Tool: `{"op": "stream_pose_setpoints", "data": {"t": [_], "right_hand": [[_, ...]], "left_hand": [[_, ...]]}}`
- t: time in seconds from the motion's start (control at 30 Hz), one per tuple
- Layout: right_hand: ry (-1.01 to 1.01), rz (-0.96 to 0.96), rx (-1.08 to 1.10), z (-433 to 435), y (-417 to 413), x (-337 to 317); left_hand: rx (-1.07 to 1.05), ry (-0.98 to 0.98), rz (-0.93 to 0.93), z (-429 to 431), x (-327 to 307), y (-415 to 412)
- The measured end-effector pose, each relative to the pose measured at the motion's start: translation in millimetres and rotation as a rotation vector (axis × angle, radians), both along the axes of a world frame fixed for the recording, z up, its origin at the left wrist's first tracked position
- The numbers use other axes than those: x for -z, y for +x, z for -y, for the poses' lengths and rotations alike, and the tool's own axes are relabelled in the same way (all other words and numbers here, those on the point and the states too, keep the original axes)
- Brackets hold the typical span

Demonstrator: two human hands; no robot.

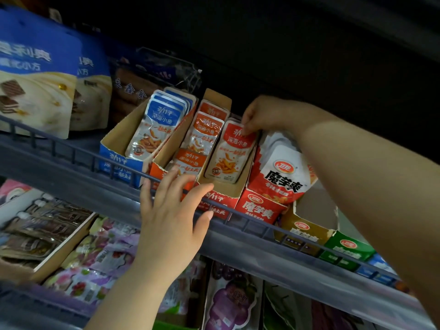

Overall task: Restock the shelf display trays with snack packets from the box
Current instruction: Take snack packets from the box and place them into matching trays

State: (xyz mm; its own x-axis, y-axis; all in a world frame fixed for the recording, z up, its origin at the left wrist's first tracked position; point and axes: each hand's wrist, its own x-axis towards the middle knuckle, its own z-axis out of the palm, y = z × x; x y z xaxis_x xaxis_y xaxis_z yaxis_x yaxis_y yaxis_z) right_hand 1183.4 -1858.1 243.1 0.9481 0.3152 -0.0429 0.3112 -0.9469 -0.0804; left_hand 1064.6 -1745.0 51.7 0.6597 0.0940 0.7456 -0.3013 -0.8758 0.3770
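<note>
Across the centre of the frame runs the shelf edge (262, 251), where our left hand (171, 215) rests with fingers spread against the front of the red tray (223, 203). If that hand slackens, the tray could slide back (it looks like light cardboard). The red packet (229, 151) stands inside, its top pinched by our right hand (264, 113). A skewed push could crumple it.

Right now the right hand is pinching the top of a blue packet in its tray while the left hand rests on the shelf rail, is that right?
Not quite: the packet is red, not blue. The head view shows the right hand pinching the top of a red packet in its tray while the left hand rests on the shelf rail.
</note>
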Motion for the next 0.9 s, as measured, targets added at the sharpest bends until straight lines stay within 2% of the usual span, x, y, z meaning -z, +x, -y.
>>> {"op": "stream_pose_setpoints", "data": {"t": [0.3, 0.53, 0.73, 0.9], "right_hand": [[-0.033, 0.065, 0.051, 2, 14, 6], [0.02, 0.091, 0.015, 6, 14, 4], [0.074, 0.259, -0.042, 12, -2, -10], [0.137, 0.326, -0.092, 24, -44, -25]], "left_hand": [[0.028, -0.02, 0.005, -1, 1, 1], [0.025, -0.009, -0.029, -2, 1, 0], [0.036, -0.024, -0.032, 1, -8, -10], [0.137, 0.016, 0.005, 12, -23, -39]]}}
